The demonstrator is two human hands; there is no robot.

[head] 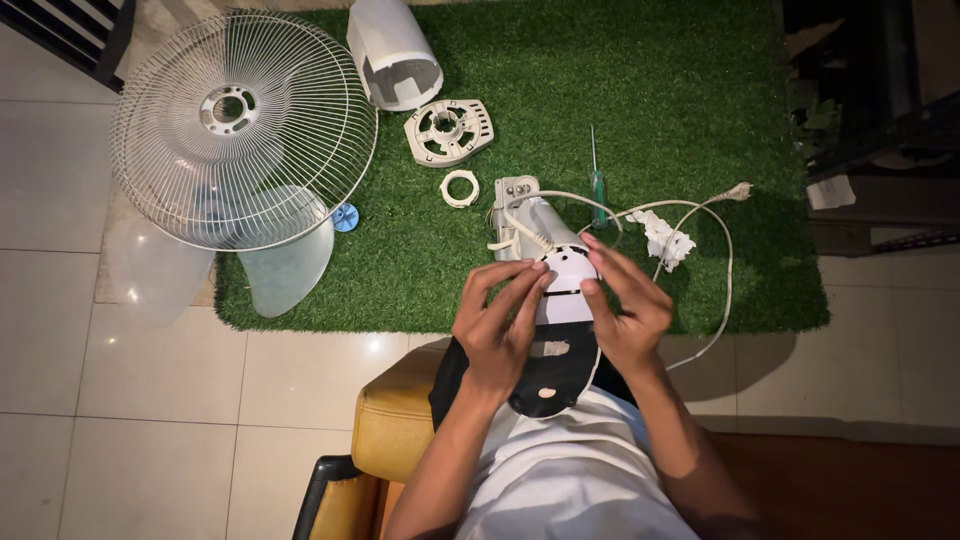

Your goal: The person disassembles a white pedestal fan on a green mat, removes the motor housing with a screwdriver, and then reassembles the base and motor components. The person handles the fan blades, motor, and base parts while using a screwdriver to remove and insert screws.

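Both hands meet on a white fan base housing [560, 290] held over the person's lap, just above the near edge of a green turf mat [600, 100] on the tiled floor. The left hand [497, 325] has its fingers [520, 290] curled against the housing's left side, and the right hand [628, 310] presses fingertips on its right rim, so both are closed on the same part, neither nearer than the other. The housing's long axis runs away from the body: its dark underside [555, 375] points toward the person's chest and its neck end [515, 195] rests out on the mat, directly ahead of the fingers. A white power cord [715, 250] loops off to the right from that neck. A green-handled screwdriver [597, 180] lies on the mat just beyond the right hand. Farther left sit a small white ring [459, 188], a round motor cover plate [449, 131], a white motor shell [392, 50], a wire fan guard [245, 125] and clear blades [285, 265].
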